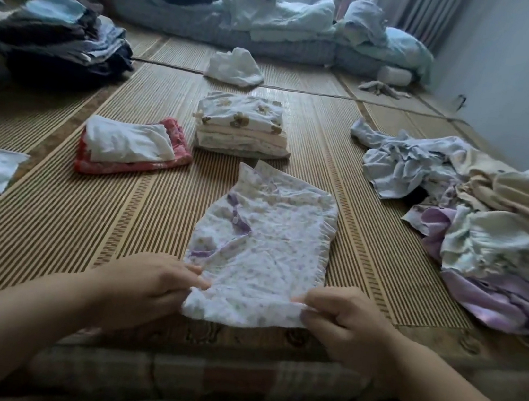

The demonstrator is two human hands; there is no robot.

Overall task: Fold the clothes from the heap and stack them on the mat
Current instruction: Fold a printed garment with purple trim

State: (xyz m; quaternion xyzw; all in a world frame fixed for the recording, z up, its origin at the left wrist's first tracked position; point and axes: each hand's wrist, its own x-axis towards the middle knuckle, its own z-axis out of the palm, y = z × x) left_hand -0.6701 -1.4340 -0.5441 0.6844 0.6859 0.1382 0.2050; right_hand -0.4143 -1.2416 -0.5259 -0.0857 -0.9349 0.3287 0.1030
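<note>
Left hand and right hand each pinch a near corner of the white, lilac-trimmed floral garment, apparently to lift that hem for folding. Garment lies flat on the woven straw mat, just nearer than the folded bear-print stack; the unfolded heap lies to the garment's right.

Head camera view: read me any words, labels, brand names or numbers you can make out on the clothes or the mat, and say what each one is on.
None: no word, number or label can be read in this view.
White top, pinched at its near edge by the left hand and right hand: only small purple specks and trim, no tag showing.
Folded stack: brown pictures, not letters.
Mat: stripes only.
</note>
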